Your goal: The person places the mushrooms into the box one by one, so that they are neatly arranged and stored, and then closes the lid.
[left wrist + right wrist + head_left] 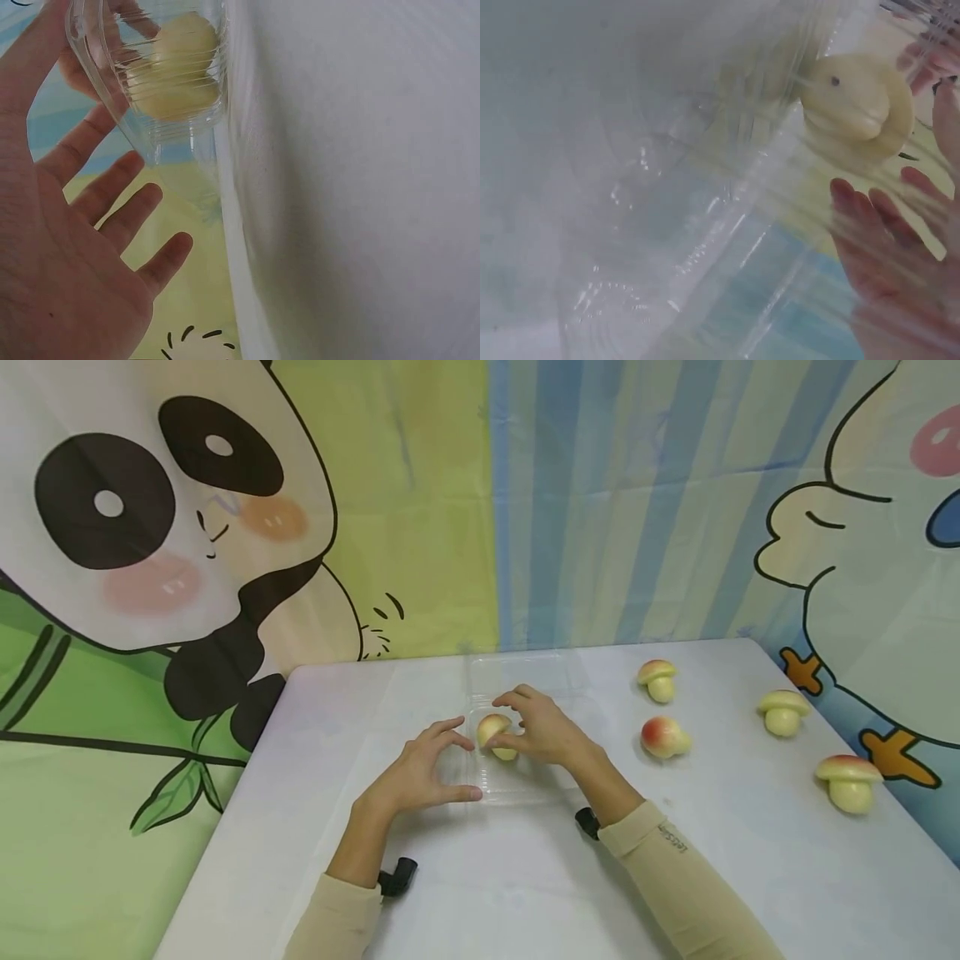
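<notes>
A clear plastic box (pixel 525 787) lies on the table with its lid (pixel 517 675) folded back toward the wall. Inside its left part is a toy mushroom (pixel 491 727) with a pale yellow stem and a tan cap; it shows through the plastic in the left wrist view (pixel 180 75). Over the box, my right hand (pixel 545 727) has fingers and thumb spread around the mushroom; a gap shows between fingers and mushroom (pixel 855 105) in the right wrist view. My left hand (pixel 416 777) is at the box's left side, fingers spread, thumb near the front left corner.
Right of the box are several more toy mushrooms: one at the back (pixel 657 680), a red-capped one on its side (pixel 664 737), and others near the right edge (pixel 783 712), (pixel 850 782). A cartoon-printed curtain (pixel 420 527) hangs behind the white table (pixel 480 893).
</notes>
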`<state>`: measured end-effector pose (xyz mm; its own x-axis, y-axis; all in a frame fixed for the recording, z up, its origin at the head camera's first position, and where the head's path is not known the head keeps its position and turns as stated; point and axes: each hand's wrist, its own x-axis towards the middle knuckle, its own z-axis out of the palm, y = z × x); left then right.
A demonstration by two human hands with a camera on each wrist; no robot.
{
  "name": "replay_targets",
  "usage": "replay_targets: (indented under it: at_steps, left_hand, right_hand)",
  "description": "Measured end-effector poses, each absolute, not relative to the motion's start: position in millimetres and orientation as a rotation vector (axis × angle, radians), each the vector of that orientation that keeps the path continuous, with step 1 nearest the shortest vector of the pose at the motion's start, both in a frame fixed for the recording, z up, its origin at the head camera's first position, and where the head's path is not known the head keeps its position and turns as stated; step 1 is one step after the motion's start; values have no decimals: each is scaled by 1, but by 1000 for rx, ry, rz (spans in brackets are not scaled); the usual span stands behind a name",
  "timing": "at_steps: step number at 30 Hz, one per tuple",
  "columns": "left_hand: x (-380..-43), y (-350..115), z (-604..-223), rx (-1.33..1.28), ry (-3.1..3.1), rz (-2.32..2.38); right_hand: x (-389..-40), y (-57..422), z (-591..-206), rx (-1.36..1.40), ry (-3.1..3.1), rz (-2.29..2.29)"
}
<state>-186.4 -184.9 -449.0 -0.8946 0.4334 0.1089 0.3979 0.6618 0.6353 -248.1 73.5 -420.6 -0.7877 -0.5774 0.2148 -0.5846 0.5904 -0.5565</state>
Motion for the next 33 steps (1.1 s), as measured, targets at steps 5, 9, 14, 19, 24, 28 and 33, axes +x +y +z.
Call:
replay_targets:
  at_steps: [5,9,14,19,24,28,33]
  left_hand:
    - [-187,-185,-449,704,2800,1077]
    - [-186,-185,-449,686,2786,1081]
    - [-186,-185,-449,679,2793,1074]
    - [-186,-185,-447,688,2800,1067]
    - [-186,-186,-446,684,2798,1065]
    - [-186,-184,-447,685,2791,1082]
    - [-185,-185,-447,671,2799,1071]
  right_hand:
    - [-244,79,-415,1033,-2794,973]
    - [-240,86,-412,1026,-2758,948]
    - [-234,93,-407,1032,-2700,957]
    - [-229,97,-403,1033,-2712,974]
    - [-228,104,-400,1048,-2708,1029]
    - [-228,114,-396,1036,-2688,1061]
    - [-225,127,-391,1000,-2692,1094]
